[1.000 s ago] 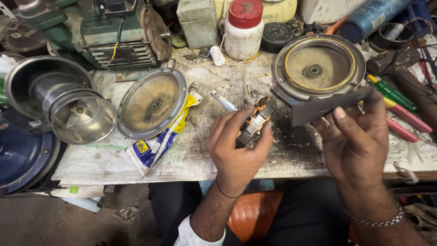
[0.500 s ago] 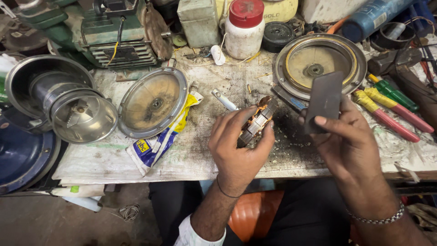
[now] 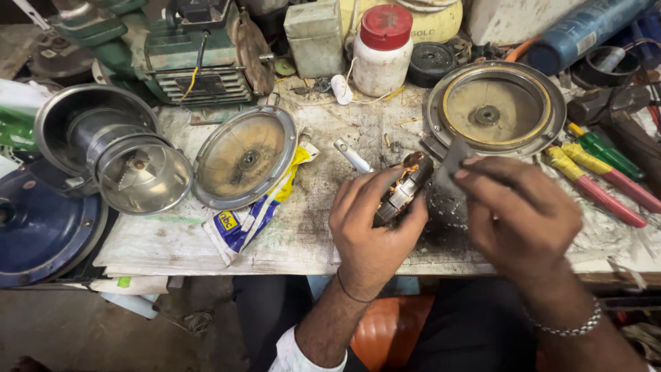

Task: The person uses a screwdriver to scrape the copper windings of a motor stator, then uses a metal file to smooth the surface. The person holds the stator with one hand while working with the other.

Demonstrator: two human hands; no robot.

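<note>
Here my left hand grips the motor armature, tilted up-right toward the grey abrasive sheet pinched in my right hand near the table's front edge.

White jar with red lid at far centre; round metal cover left; screwdrivers right.

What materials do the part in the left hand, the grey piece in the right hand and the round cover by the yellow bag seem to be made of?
Motor part in the left hand: apparently dark stacked steel with copper windings, judging by the orange-brown strands.
Grey piece in the right hand: dull flat sheet, perhaps abrasive paper or thin metal; unclear.
Round cover: probably pressed metal, shiny rim, dusty tarnished face.
</note>
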